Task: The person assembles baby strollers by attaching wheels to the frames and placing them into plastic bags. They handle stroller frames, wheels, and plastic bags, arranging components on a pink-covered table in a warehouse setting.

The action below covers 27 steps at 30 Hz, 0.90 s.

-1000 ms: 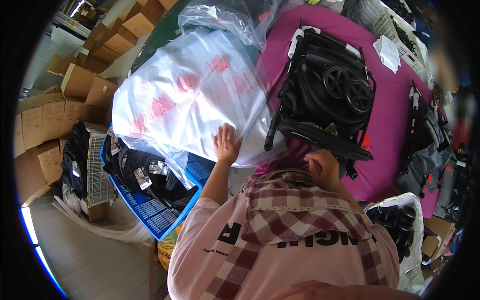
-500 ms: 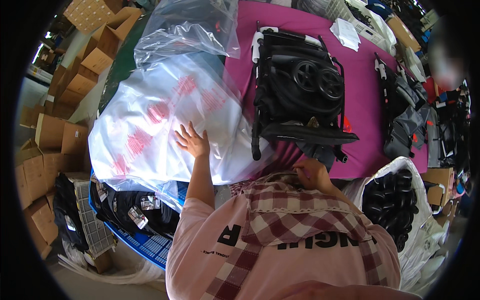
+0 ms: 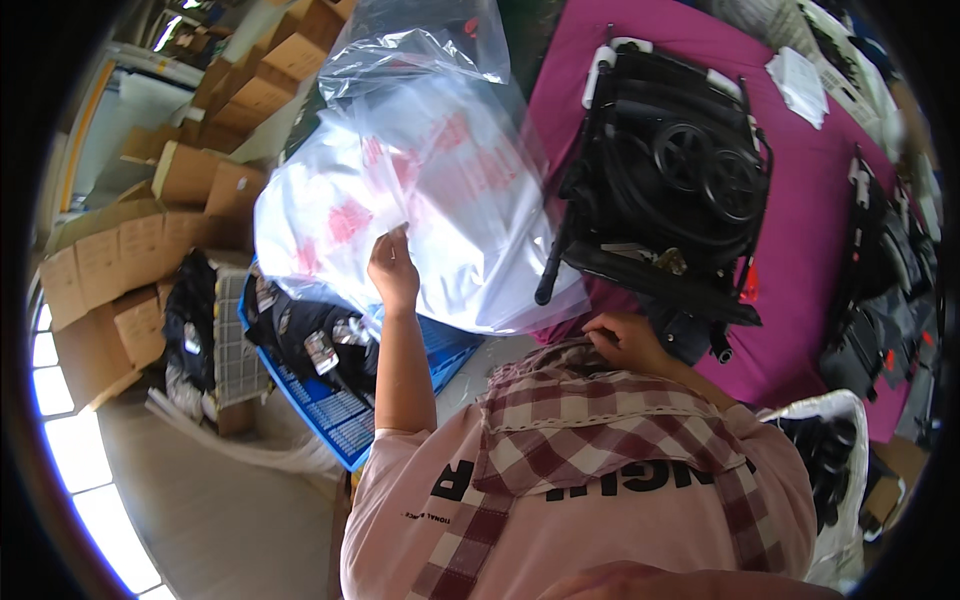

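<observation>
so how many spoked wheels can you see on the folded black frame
2: one round black spoked wheel, and another black spoked wheel to its right and lower in the picture, both on the folded black metal-and-fabric frame. More may be hidden underneath.

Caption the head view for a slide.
Left hand pinching translucent, red-printed plastic sheeting beside a folded black stroller on magenta cloth.

Floor: brownish grey, plain, lower L. Table: dk. green top, partly under magenta cloth. Cdbd. boxes: brown, qty. several, some w/ flaps up, along L side to upper L. Grey mesh crate: nr. boxes. Blue crate: perforated, nr. table. White crate: upper R. Bright panes: far L edge, white, w/ dk. dividers.
</observation>
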Each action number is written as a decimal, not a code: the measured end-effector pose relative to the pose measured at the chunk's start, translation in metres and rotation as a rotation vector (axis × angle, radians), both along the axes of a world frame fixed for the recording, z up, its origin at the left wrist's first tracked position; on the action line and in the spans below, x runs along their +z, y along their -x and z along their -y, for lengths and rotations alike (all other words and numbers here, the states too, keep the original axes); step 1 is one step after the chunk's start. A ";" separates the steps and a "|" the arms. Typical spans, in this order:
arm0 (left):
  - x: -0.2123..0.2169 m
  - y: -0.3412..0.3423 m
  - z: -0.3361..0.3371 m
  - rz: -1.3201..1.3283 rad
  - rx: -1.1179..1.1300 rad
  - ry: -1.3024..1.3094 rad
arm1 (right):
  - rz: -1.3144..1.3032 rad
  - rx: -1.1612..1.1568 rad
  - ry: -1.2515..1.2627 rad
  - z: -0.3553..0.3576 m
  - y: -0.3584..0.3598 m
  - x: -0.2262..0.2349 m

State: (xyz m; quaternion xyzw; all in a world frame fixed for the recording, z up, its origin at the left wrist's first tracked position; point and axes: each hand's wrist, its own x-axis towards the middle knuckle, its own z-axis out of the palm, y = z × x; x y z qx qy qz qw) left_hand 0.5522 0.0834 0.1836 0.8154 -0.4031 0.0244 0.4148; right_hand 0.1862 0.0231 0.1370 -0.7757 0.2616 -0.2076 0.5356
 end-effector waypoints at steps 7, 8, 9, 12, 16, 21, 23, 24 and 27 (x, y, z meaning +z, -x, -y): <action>0.045 0.100 -0.064 0.140 -0.329 -0.244 | 0.260 0.365 -0.485 -0.007 -0.075 -0.015; 0.051 0.118 -0.070 0.061 -0.311 -0.285 | 0.289 0.370 -0.614 -0.011 -0.086 -0.021; 0.049 0.122 -0.078 -0.001 -0.363 -0.249 | 0.200 0.381 -0.597 -0.010 -0.100 -0.031; 0.045 0.134 -0.103 -0.351 -0.420 -0.256 | 0.056 0.240 -1.170 -0.006 -0.127 -0.033; 0.031 0.125 -0.139 -0.450 -0.657 -0.300 | -0.077 0.072 -1.191 0.008 -0.163 -0.041; 0.001 0.084 -0.178 -0.618 -0.919 -0.320 | -0.326 0.012 -0.736 0.001 -0.199 -0.061; -0.001 0.062 -0.187 -0.619 -0.940 -0.392 | -0.278 -0.073 -0.532 -0.006 -0.212 -0.081; -0.003 0.051 -0.190 -0.618 -0.948 -0.430 | -0.254 -0.102 -0.525 -0.010 -0.208 -0.086; -0.030 0.021 -0.203 -0.800 -0.777 -0.530 | -0.208 -0.106 -0.430 -0.045 -0.213 -0.044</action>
